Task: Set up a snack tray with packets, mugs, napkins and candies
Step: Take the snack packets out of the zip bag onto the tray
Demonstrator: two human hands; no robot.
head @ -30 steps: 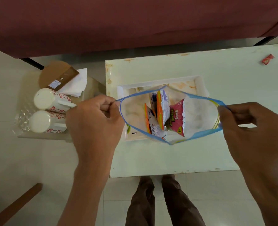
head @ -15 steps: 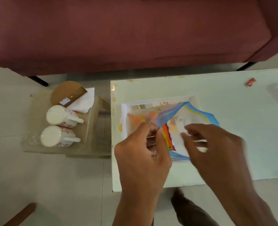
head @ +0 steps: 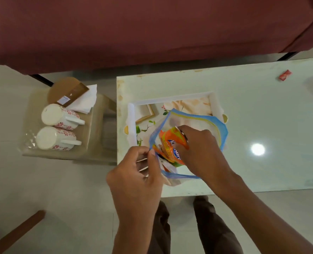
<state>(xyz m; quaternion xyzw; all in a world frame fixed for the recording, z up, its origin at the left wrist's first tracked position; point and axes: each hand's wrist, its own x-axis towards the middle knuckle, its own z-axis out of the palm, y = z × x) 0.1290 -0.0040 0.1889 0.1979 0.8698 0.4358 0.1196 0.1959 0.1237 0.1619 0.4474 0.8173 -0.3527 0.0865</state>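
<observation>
Pale floor tiles run under a maroon sofa [head: 152, 24] at the top and a glossy white desk [head: 262, 125] on the right. On the desk's near left part sits a white-rimmed tray [head: 170, 99] with a floral print. Over it lies a clear zip bag [head: 214, 123] edged in blue, its mouth gaping.

The left hand [head: 133, 180] pinches the bag's left rim between thumb and curled fingers. The right hand [head: 198, 151] reaches into the mouth, its fingers curled round an orange packet [head: 172, 143] that is partly out of the bag. More packets show beneath it, too hidden to tell apart.

Left of the desk, a low stool [head: 95, 136] carries 2 white mugs [head: 58, 117] with red flowers, handles toward the desk. White napkins [head: 84, 101] and a brown card piece [head: 67, 90] lie behind them. 1 red candy [head: 284, 75] lies far right on the desk, well apart from the tray.
</observation>
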